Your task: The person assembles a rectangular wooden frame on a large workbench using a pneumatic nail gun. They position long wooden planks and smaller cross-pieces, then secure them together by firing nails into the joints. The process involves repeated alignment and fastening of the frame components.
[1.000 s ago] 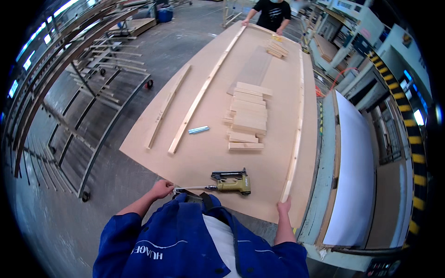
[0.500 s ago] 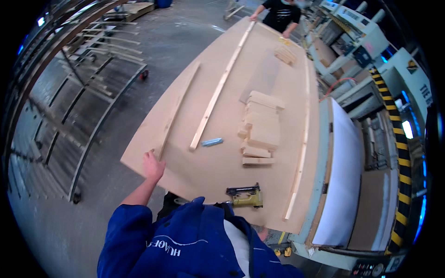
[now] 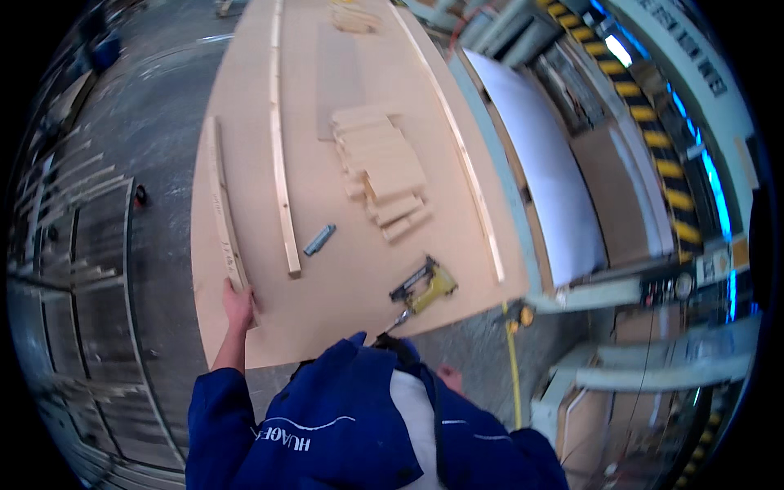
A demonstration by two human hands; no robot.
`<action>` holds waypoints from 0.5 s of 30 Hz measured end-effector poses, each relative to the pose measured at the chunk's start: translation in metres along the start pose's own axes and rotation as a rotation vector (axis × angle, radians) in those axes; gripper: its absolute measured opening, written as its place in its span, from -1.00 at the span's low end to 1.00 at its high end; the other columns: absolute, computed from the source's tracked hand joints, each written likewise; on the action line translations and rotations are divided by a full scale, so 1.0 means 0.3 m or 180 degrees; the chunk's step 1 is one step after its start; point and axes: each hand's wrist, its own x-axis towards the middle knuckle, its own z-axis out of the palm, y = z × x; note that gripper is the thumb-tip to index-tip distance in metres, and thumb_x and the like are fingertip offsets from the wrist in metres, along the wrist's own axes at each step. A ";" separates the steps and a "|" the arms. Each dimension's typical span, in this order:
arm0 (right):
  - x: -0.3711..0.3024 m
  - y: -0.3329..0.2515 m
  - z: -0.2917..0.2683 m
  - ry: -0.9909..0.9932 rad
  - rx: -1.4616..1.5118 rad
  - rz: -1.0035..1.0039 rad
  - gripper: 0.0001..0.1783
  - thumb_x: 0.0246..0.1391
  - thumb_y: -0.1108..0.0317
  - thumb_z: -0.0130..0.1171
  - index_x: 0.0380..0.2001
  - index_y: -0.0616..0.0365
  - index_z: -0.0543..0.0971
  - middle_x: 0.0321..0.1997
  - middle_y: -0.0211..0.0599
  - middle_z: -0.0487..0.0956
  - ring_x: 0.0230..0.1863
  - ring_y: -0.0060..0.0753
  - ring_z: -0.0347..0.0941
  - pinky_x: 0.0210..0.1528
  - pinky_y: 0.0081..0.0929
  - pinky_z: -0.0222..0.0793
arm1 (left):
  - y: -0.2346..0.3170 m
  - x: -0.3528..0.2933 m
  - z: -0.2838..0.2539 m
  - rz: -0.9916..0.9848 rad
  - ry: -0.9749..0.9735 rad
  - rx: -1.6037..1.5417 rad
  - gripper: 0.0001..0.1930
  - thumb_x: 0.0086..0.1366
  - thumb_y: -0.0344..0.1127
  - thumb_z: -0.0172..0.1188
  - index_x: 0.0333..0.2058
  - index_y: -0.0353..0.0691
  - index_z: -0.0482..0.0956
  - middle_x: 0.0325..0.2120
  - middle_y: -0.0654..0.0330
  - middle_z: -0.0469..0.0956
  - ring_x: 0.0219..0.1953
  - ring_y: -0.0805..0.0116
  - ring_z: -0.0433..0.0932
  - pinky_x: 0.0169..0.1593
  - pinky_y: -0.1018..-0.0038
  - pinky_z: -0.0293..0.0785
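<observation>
My left hand point(image 3: 238, 308) is closed on the near end of a long wooden strip point(image 3: 220, 188) at the left of a large pale board point(image 3: 327, 306). The strip lies along the board's left side, with pencil-like marks on its upper face. Beside the front of my jacket, off the board, only a bit of my right hand point(image 3: 449, 378) shows, its fingers hidden. A yellow-green nail gun point(image 3: 425, 290) lies on its side near the front edge. Left of it are a small grey-blue bar of nails or staples point(image 3: 319, 239) and a second wooden strip point(image 3: 282, 180).
Short wood blocks point(image 3: 384, 167) are heaped mid-board, with more blocks point(image 3: 354, 16) farther back. A third strip point(image 3: 457, 139) runs along the right side. A white sheet point(image 3: 535, 163) and striped machine frame point(image 3: 665, 163) stand right; a metal rack point(image 3: 131, 286) stands left.
The view has swung right and nearer the board. My left hand now grips the left strip, which lies turned more lengthwise. The person at the far end is out of view.
</observation>
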 end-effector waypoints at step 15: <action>0.341 -0.357 0.001 0.0217 0.1345 -0.0661 -0.76 0.25 0.43 0.17 -0.08 0.29 0.67 -0.34 -0.28 0.68 -0.39 -0.54 0.60 -0.32 -0.55 0.53 | 0.322 -0.461 0.037 0.0731 -0.0764 0.1651 -0.68 0.04 -0.34 0.33 -0.16 -0.13 0.59 -0.28 0.02 0.69 -0.19 -0.09 0.67 -0.10 0.11 0.57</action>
